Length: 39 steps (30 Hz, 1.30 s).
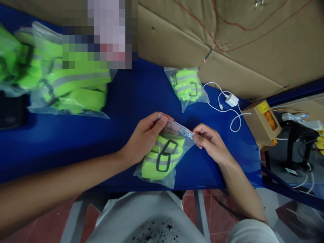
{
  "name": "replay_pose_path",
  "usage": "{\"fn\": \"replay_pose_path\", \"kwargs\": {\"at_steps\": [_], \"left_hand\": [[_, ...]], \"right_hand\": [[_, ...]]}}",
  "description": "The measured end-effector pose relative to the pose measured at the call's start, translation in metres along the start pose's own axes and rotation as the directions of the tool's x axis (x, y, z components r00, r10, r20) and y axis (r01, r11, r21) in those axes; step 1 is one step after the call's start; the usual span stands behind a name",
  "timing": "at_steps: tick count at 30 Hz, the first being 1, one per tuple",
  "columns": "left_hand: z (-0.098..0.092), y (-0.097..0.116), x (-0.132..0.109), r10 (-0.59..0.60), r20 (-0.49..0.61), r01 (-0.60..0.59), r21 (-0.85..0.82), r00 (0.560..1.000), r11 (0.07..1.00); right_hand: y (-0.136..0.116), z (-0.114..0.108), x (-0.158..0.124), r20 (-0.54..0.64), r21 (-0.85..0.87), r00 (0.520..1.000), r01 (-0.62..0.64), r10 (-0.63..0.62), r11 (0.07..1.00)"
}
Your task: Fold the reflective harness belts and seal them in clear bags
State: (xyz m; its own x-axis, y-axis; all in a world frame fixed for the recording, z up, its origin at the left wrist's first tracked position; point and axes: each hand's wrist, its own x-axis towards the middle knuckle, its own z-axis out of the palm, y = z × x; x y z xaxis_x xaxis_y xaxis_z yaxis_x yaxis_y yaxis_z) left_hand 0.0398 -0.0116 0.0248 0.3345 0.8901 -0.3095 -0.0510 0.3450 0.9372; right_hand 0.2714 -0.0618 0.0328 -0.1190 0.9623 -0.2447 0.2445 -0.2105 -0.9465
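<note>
A clear zip bag [186,140] with a red line along its top edge lies tilted near the front of the blue table. Inside it is a folded neon-yellow strap [152,165] with grey reflective stripes and black buckles. My left hand [145,136] pinches the left end of the bag's top edge, thumb on top. At the right end of that same edge, my right hand [209,140] grips the plastic between thumb and fingers. Whether the seal between them is closed I cannot tell.
Another bagged yellow strap [187,84] lies farther back, beside a white charger [231,100] and its cable. Larger bags of yellow straps [78,87] sit at left near a black object [12,109]. A cardboard box [263,121] stands at the right edge; cardboard [162,37] lines the back.
</note>
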Motion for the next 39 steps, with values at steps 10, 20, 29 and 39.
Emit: {"fn": "replay_pose_path", "kwargs": {"at_steps": [10, 20, 29, 39], "left_hand": [[0.002, 0.002, -0.003, -0.011, 0.01, 0.011, 0.027, 1.0, 1.0], [0.006, 0.003, -0.005, 0.069, 0.049, -0.075, 0.114, 0.996, 0.991], [0.006, -0.003, -0.007, 0.124, 0.121, -0.144, 0.167, 0.985, 0.975], [0.005, -0.01, -0.009, 0.183, 0.246, -0.239, 0.221, 0.952, 0.946]], "right_hand": [[0.003, 0.005, -0.001, -0.053, -0.128, 0.996, 0.06, -0.068, 0.99], [0.004, 0.007, -0.003, -0.006, -0.105, 0.997, 0.071, -0.072, 0.992], [0.003, 0.01, -0.001, 0.041, -0.066, 0.998, 0.04, -0.037, 0.997], [0.003, 0.012, -0.001, 0.048, -0.047, 0.998, 0.03, -0.027, 0.998]]}}
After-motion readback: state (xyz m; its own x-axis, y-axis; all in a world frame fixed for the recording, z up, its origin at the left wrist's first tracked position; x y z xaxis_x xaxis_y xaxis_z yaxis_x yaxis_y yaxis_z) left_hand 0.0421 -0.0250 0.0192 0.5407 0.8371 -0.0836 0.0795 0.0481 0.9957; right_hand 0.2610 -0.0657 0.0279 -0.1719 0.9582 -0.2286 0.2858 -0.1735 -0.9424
